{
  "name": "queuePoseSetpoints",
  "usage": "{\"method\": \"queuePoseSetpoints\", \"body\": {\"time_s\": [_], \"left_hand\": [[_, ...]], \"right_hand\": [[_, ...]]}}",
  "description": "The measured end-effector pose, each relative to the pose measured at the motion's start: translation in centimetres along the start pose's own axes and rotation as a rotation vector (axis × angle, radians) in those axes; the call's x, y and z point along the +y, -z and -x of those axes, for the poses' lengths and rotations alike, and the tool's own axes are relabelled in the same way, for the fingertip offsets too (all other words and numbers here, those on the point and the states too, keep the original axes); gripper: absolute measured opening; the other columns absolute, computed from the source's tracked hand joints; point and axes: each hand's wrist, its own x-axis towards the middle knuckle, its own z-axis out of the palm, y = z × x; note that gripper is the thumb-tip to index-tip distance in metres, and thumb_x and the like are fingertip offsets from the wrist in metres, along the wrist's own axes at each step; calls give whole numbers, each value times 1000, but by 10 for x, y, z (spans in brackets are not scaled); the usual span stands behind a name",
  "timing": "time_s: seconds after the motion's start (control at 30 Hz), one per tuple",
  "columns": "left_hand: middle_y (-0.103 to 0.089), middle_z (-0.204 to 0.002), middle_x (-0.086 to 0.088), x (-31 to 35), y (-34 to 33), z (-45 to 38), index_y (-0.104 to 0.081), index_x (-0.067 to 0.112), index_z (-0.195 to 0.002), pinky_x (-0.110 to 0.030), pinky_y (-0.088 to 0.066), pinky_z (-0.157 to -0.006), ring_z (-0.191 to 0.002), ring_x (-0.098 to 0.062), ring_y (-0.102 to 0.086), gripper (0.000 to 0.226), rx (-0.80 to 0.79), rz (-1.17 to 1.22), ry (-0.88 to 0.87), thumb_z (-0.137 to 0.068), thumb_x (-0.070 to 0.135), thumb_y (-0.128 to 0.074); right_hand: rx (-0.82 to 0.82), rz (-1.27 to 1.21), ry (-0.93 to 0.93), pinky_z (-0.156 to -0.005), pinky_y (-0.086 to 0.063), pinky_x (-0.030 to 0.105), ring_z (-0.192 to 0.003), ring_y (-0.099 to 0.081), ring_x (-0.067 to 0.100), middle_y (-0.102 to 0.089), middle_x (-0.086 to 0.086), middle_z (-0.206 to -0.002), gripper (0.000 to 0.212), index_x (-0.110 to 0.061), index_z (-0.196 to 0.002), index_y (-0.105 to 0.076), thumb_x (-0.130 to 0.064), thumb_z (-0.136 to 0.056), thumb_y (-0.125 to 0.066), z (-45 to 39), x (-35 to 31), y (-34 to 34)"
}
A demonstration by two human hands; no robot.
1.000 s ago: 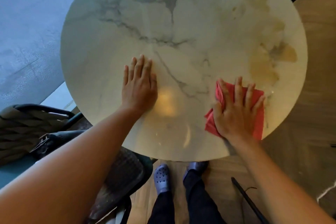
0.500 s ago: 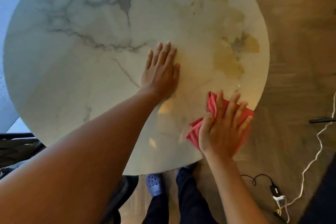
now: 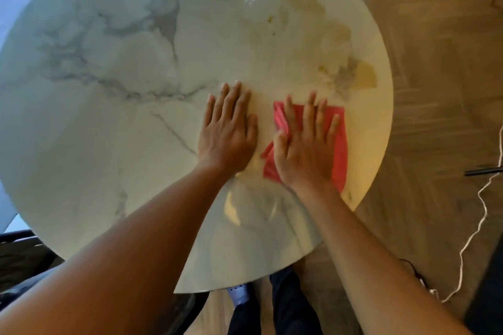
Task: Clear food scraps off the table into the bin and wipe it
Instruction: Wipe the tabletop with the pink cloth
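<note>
A round white marble table (image 3: 114,122) fills most of the head view. A red cloth (image 3: 339,141) lies flat on its right side, near the edge. My right hand (image 3: 306,147) presses down on the cloth with straight, spread fingers. My left hand (image 3: 227,133) rests flat on the bare marble just to the left of the cloth, fingers straight and together. No food scraps or bin show in this view.
Wooden floor (image 3: 441,90) lies to the right of the table. A white cable (image 3: 473,236) trails across it, with a dark rod (image 3: 483,171) beside it. A dark chair (image 3: 21,255) sits at the lower left. My feet (image 3: 239,294) stand under the near edge.
My right hand has slid the red cloth from the table's near right edge inward and away from me. My left hand stays flat on the marble, now close beside the cloth.
</note>
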Motion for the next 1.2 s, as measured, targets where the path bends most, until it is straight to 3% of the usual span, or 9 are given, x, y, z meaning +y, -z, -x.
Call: {"method": "queuePoseSetpoints", "body": {"time_s": [0.1,0.33,0.5,0.67,0.8,0.93,1.03,1.1,1.2], "left_hand": [[-13,-169,2,0,0,-1,-23,24,-159,-40,2,-127,-156,-15,1,57,-3,2,9,-106,43,-25],[-14,-169,3,3,1,-1,-25,24,-159,-39,2,-127,-156,-14,0,56,10,-4,23,-106,43,-28],[-19,-168,1,2,-2,-2,-29,23,-157,-40,-1,-127,-156,-15,-3,54,34,-13,25,-106,41,-32],[-17,-168,1,1,-1,-3,-27,22,-158,-40,-2,-127,-156,-15,-3,56,19,-7,25,-105,41,-33],[-11,-169,3,2,0,-2,-22,23,-160,-39,1,-127,-156,-13,4,58,-4,-15,47,-105,43,-31],[-10,-169,3,2,-1,-3,-21,24,-160,-40,0,-127,-156,-12,6,58,-6,-20,46,-106,42,-31],[-12,-169,2,2,-1,-3,-23,22,-160,-40,0,-127,-156,-13,4,58,5,-31,46,-106,42,-33],[-12,-169,2,1,-2,-3,-23,22,-160,-39,1,-127,-156,-14,4,58,6,-43,43,-106,42,-33],[-16,-168,0,0,-4,-3,-25,21,-159,-41,-2,-127,-156,-15,1,57,24,-60,34,-107,43,-33]], "right_hand": [[-23,24,24,-123,-2,58,-155,7,34,6,12,-169,63,-34,-161,1,-43,-99,-12,41,29,1],[69,-73,-408,-120,0,65,-155,3,38,0,24,-166,71,-26,-162,-6,-49,-94,-7,-58,64,8],[14,-70,-215,-119,8,64,-155,8,35,4,20,-167,70,-31,-161,-1,-48,-93,-5,-106,17,8],[-22,19,106,-121,1,62,-155,5,34,4,16,-168,69,-34,-161,-2,-46,-95,-18,-33,14,3],[-7,16,-8,-123,-2,59,-155,7,35,5,14,-168,66,-32,-161,0,-45,-98,-14,-14,63,8],[58,-10,-208,-121,-6,62,-154,-4,40,-6,24,-166,69,-25,-162,-12,-45,-95,-14,-72,84,10],[18,-31,-298,-120,1,64,-154,4,39,0,25,-166,70,-26,-162,-6,-48,-96,-10,-132,79,16],[-21,-8,-250,-120,4,64,-154,8,39,4,24,-166,70,-28,-161,-2,-52,-95,-5,-166,65,20],[-61,16,-29,-120,5,63,-154,7,37,3,21,-167,71,-32,-161,-3,-54,-93,2,-186,33,20]]}}
